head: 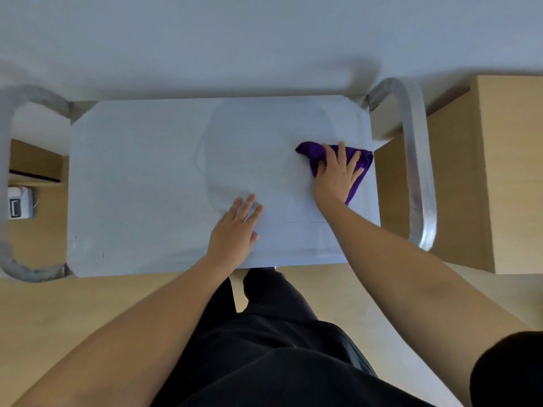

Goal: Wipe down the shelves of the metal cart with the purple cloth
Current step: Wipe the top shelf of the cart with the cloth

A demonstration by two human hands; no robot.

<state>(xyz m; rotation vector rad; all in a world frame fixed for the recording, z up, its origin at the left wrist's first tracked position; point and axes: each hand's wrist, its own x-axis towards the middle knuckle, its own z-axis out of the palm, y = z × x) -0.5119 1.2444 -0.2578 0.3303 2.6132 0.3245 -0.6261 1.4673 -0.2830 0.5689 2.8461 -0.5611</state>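
The metal cart's top shelf fills the middle of the view, a pale flat sheet seen from straight above. A crumpled purple cloth lies near the shelf's right edge. My right hand presses flat on the cloth with fingers spread and straight. My left hand rests flat on the bare shelf near its front edge, fingers straight, holding nothing. A faint curved wipe mark shows on the shelf between the hands.
Tubular metal handles stand at the cart's right end and left end. A white wall runs behind. A wooden cabinet is at the right, and a white device on the floor at the left. My dark-clothed legs stand before the cart.
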